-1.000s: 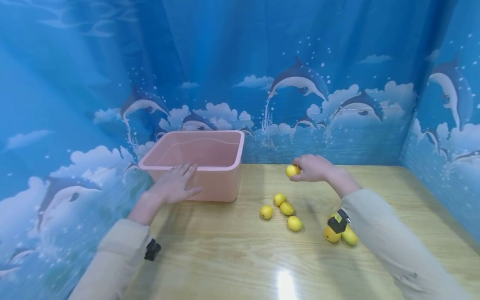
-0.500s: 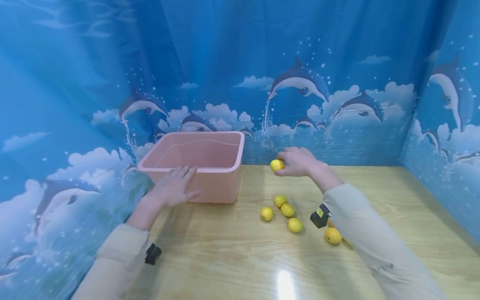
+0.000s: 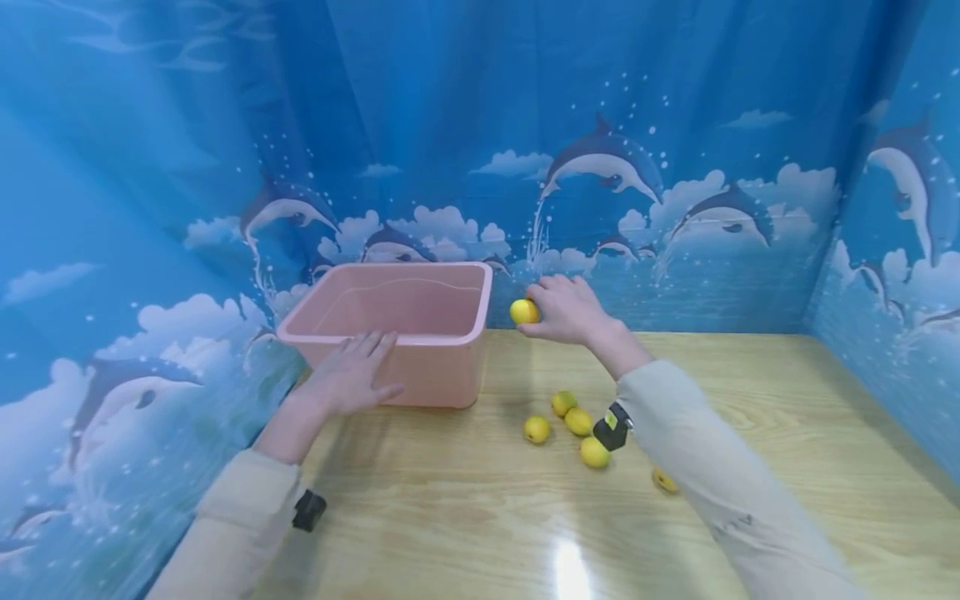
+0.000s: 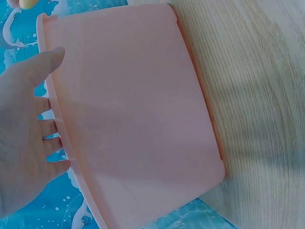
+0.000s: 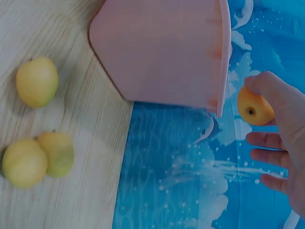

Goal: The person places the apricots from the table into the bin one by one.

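Observation:
A pink plastic bin point(image 3: 435, 371) stands at the back left of the table, its mouth facing up. My left hand point(image 3: 347, 379) rests at its front rim with fingers spread straight; in the left wrist view the thumb point(image 4: 50, 62) lies over the outer wall. With thumb and fingers my right hand point(image 3: 568, 310) pinches a small yellow fruit point(image 3: 524, 312) in the air, just right of the bin's right rim. The right wrist view shows this fruit point(image 5: 255, 106) as orange-yellow with a dark spot at one end. Its other fingers are stretched out loosely.
Several similar yellow fruits point(image 3: 578, 422) lie on the wooden table point(image 3: 450, 517) in front of the bin. Another fruit point(image 3: 664, 480) is partly covered by the right sleeve. A blue dolphin-printed curtain point(image 3: 675, 125) hangs behind and at both sides.
My right hand has carried the yellow fruit left and upward, close to the bin. The left hand stays at the rim.

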The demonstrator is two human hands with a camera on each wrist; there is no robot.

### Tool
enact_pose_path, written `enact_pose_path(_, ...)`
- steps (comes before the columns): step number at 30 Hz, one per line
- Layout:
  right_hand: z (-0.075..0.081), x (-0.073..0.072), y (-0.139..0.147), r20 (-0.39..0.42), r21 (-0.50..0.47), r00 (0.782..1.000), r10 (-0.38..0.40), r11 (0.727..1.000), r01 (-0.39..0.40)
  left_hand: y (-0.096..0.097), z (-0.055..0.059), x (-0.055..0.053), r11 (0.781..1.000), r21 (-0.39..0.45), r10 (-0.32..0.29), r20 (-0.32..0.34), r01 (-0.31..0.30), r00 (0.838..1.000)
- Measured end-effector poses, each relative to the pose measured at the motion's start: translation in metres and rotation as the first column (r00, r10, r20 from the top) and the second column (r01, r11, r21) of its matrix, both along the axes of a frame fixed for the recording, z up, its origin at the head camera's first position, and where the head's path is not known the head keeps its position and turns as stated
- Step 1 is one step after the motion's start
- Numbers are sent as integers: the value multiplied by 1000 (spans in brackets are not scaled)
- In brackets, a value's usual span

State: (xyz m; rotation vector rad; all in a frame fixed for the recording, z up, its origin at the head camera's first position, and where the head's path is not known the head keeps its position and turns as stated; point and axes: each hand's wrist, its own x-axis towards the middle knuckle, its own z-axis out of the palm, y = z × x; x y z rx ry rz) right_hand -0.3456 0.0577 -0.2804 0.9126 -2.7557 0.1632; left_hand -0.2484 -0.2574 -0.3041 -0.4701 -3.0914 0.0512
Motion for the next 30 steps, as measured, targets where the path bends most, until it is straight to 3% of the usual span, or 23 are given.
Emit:
enact_pose_path(12,1,-4,-49,6,-25,999,53,998,-53,0,0,-1,1000,8,2,-3,-2,1000)
enact_pose_path(23,-11,-1,-86,21,-70,1000,4,998,-2,0,-8,0,1000,-2,25,4,-25,1000)
enact_pose_path(30,-11,-1,-95,23,-75,1000,-11,997,13,0,-5,0,1000,-23,6,-29,-6,1000)
